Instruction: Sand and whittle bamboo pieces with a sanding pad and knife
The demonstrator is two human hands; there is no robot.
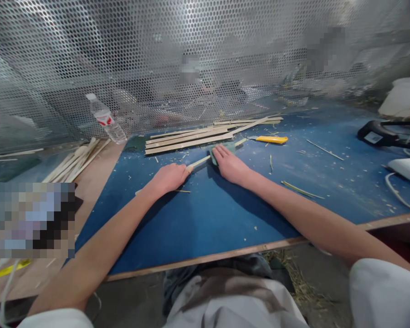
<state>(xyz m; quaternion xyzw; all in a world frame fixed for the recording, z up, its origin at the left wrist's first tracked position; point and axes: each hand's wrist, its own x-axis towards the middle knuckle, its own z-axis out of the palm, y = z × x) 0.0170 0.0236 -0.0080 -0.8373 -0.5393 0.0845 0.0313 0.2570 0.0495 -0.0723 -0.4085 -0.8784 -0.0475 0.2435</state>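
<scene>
- Blue tabletop [205,228]: beneath both hands.
- Flat wooden strips [187,144]: stacked just beyond the hands.
- Right hand [230,165]: fingers together, closed over a green cloth [214,158] that covers part of a narrow strip [200,162].
- Left hand [171,176]: pinching the narrow strip, which spans the gap between the hands.
- Yellow utility knife [272,140]: beyond the right hand, rightward.

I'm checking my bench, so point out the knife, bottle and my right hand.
Knife [269,140]: head view, on the yellow handle.
Bottle [105,119]: head view, on the label.
Right hand [230,165]: head view, on its back.
</scene>
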